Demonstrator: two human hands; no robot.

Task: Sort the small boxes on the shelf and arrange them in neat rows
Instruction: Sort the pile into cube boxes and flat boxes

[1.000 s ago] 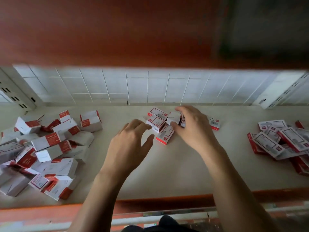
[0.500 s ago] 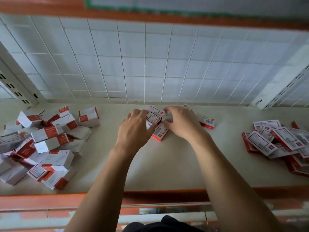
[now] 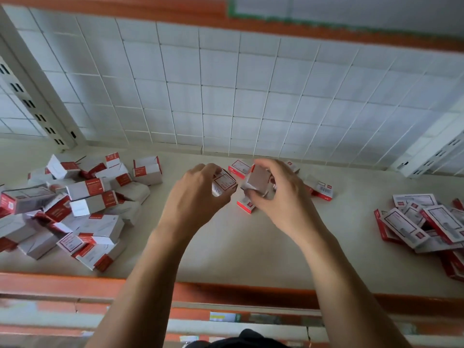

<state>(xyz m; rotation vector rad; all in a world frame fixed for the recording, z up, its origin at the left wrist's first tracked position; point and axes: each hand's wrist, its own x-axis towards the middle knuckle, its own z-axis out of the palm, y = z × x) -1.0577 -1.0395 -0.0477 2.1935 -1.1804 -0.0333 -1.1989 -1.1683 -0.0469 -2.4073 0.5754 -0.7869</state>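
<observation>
Shelf [image 3: 238, 247] bears box piles [image 3: 75, 204]; left hand [image 3: 193, 199], right hand [image 3: 283, 202] each hold boxes [image 3: 224, 183].

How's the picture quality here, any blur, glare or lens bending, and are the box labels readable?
Head view: wide-angle lens bows the wire grid; soft light, no glare; the labelled box in the left hand and plain box in the right hand are slightly smeared; print on the left pile and right pile is unreadable.

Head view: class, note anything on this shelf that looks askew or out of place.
The left heap of boxes lies jumbled, tilted and overlapping; the right pile of flatter boxes overlaps at odd angles. Neither forms rows.
</observation>
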